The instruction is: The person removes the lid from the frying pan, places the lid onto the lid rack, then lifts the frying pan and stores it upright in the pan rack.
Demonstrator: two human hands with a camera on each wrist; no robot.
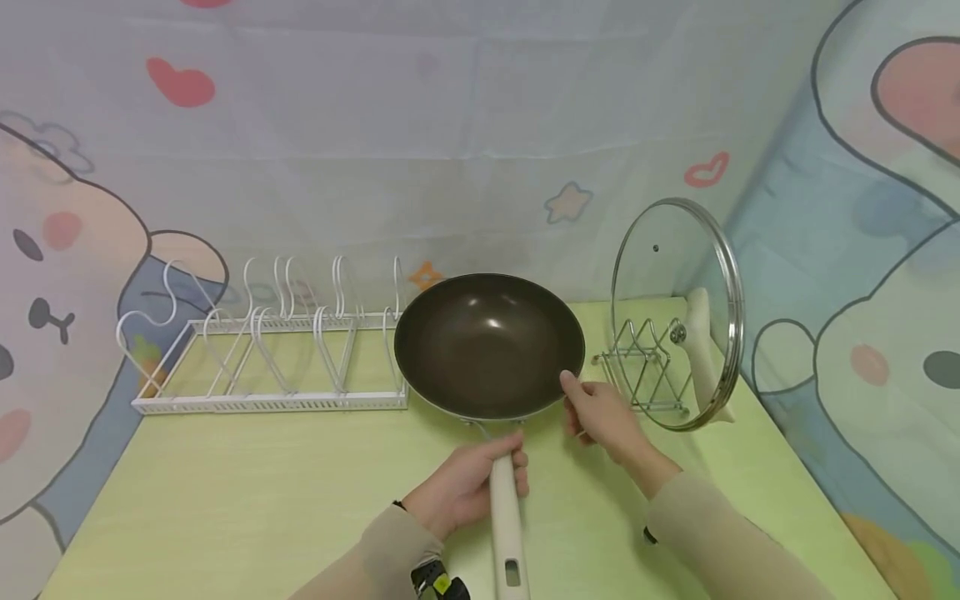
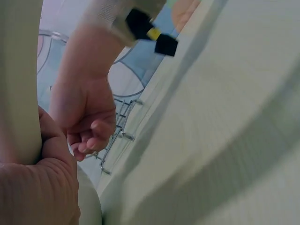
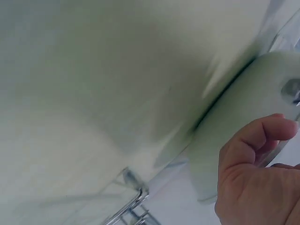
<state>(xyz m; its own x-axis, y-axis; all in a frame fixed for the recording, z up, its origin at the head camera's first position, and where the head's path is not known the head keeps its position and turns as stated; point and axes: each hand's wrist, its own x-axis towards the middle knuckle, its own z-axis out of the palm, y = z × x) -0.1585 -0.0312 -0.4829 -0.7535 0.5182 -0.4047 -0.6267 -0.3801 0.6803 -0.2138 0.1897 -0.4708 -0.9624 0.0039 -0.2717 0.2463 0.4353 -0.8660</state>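
Head view: glossy, round brown pan [image 1: 487,346] with smooth cream handle [image 1: 507,525].

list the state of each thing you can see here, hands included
Dark brown round pan: held, hollow facing up, nothing in it
Left hand: gripping the pan's cream handle
Right hand: pinching the pan's edge
White metal hooped rack: standing on the pale green table
Small silver wire rack: standing on the table
Round clear glass lid: on edge in the silver rack
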